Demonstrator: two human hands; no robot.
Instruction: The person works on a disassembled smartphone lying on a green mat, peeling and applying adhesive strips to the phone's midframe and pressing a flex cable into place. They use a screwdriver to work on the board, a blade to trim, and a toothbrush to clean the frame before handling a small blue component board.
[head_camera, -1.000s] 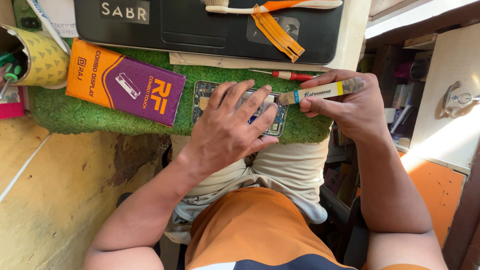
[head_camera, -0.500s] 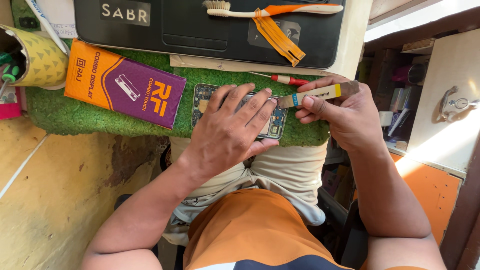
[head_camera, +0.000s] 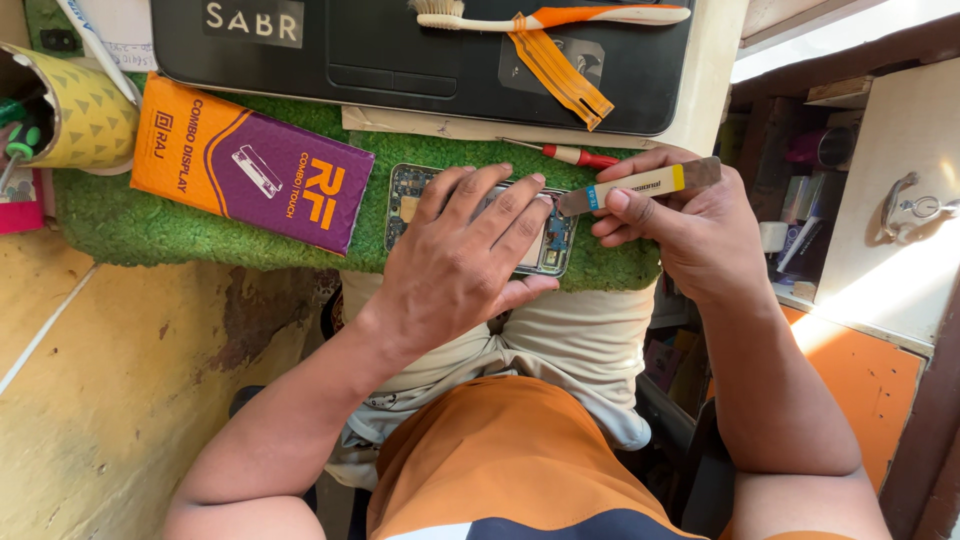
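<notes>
An opened phone with its insides showing lies on a green turf mat. My left hand rests flat on top of it, fingers spread, covering most of it. My right hand holds a flat pry tool with a yellow and blue band; its metal tip touches the phone's right end by my left fingertips.
An orange and purple box lies left of the phone. A black laptop at the back carries a toothbrush and an orange flex cable. A red screwdriver lies by the tool. A yellow cup stands far left.
The tool's tip has stayed at the phone's right end while my right hand shifted slightly. My left hand keeps pressing on the phone.
</notes>
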